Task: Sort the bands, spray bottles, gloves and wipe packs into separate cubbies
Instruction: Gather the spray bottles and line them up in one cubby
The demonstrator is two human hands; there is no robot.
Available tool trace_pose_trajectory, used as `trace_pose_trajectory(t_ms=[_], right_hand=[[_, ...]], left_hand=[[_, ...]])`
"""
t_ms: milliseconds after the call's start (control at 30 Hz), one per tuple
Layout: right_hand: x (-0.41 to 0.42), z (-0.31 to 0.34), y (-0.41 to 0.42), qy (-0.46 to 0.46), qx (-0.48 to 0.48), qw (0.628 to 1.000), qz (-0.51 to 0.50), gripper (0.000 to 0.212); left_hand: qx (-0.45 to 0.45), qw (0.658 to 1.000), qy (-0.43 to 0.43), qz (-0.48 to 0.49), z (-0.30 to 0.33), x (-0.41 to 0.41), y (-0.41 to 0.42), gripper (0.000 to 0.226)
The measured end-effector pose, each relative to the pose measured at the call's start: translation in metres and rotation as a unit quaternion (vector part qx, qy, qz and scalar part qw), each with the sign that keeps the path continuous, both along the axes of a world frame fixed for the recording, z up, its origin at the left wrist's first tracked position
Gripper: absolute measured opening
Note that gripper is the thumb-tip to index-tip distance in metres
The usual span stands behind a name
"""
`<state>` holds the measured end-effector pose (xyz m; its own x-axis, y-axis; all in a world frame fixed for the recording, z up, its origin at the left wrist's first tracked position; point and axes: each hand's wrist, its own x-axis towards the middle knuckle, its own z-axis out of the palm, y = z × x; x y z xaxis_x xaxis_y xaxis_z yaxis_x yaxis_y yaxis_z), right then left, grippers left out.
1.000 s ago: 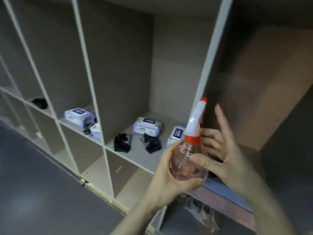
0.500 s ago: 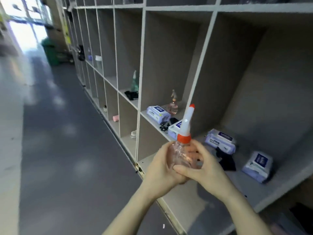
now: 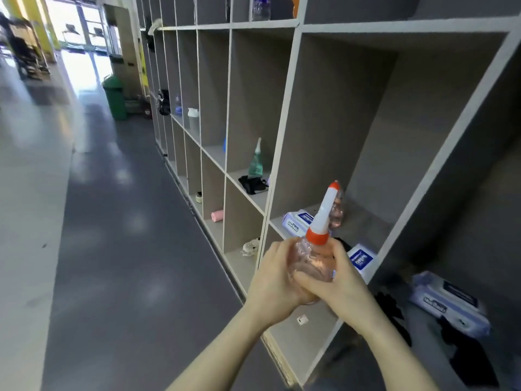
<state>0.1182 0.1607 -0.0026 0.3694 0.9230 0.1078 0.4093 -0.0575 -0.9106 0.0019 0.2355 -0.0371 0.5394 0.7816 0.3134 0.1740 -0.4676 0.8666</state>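
Note:
I hold a clear pink spray bottle with a white and orange nozzle upright in front of the cubby shelf. My left hand grips its body from the left and my right hand wraps it from the right. Behind it, one cubby holds a second pink spray bottle and two wipe packs. A green spray bottle stands over black gloves one cubby further left. Another wipe pack and black gloves lie in the cubby at right.
The grey cubby shelf runs along the right of a long corridor. Lower cubbies hold a pink roll and a small white item. A green bin stands far down the grey floor at left.
My view has swung left along the shelf and down the corridor. My right hand, open beside the bottle a second ago, has closed around its body alongside my left hand.

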Motion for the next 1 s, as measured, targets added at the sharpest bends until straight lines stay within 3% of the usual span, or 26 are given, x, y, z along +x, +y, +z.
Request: trace_pose_trajectory(t_ms=[400,667,867,1000], right_hand=[[0.023,-0.021,0.157,0.005,-0.021,0.995,-0.101,0.072],[0.02,-0.017,0.239,0.028,-0.016,0.98,-0.199,0.062],[0.049,-0.017,0.264,0.04,0.015,0.962,-0.271,0.066],[0.085,-0.023,0.263,0.027,0.026,0.954,-0.298,0.068]], left_hand=[[0.033,0.996,0.024,-0.078,-0.025,0.034,0.17,0.098],[0.014,0.963,0.096,-0.251,-0.013,0.045,0.299,0.095],[0.01,0.95,0.046,-0.307,-0.024,0.096,0.333,0.079],[-0.008,0.935,0.029,-0.354,-0.03,0.141,0.329,0.08]])
